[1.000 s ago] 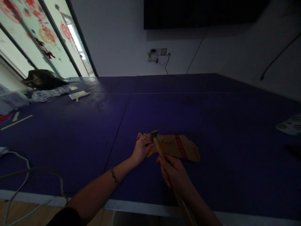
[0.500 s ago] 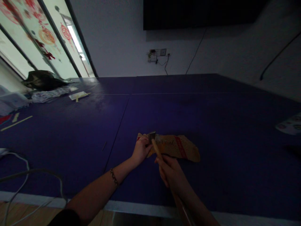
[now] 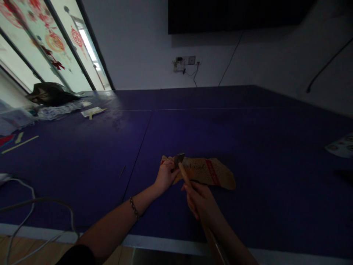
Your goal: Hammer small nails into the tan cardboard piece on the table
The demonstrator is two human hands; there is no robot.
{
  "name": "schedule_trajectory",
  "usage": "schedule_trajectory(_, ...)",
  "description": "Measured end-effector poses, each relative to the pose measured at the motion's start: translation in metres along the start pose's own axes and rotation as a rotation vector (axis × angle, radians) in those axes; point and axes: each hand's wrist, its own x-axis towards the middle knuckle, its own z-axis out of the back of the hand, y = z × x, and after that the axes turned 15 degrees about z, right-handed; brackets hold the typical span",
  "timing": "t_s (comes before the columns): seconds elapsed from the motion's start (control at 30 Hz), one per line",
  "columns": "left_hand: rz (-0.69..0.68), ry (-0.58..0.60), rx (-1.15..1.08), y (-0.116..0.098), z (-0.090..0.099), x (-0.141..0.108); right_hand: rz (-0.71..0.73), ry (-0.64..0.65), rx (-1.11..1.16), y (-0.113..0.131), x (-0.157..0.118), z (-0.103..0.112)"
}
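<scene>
A brown piece of printed cardboard [image 3: 224, 175] with a red stripe lies on the dark blue table [image 3: 248, 136]. My right hand [image 3: 199, 200] is wrapped round the wooden handle of a hammer [image 3: 184, 175]. The hammer's metal head is over the left part of the cardboard, close beside the fingers of my left hand [image 3: 165, 175]. My left hand rests on the cardboard's left end with its fingers closed; what they pinch, if anything, is too small and dark to make out.
White and grey cables [image 3: 33, 198] curl over the near left edge. A dark bag [image 3: 51, 94], papers [image 3: 63, 110] and thin strips [image 3: 20, 144] lie at the far left. A white object with round spots [image 3: 342, 146] is at the right edge.
The hammer head has tilted slightly beside my left fingers. Both hands are in nearly the same places; the camera view has shifted very little.
</scene>
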Motion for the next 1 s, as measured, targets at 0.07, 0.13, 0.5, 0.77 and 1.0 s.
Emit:
schedule_trajectory(0.07, -0.003, -0.002, -0.013, 0.0, 0.0, 0.0, 0.025, -0.01, 0.055, 0.004, -0.002, 0.003)
schedule_trajectory(0.13, 0.004, -0.01, -0.025, -0.001, 0.0, 0.0, 0.073, -0.04, 0.125, 0.011, -0.003, 0.009)
schedule_trajectory(0.5, 0.038, -0.001, -0.013, -0.003, 0.001, -0.005, 0.135, -0.099, 0.24, 0.007, 0.046, 0.107)
schedule_trajectory(0.77, 0.014, -0.011, 0.026, -0.002, 0.004, -0.007, 0.288, -0.273, 0.219, 0.01, 0.034, 0.111)
schedule_trajectory(1.0, -0.006, -0.064, 0.093, -0.001, 0.005, -0.01, 0.304, -0.233, 0.383, 0.006, 0.036, 0.114)
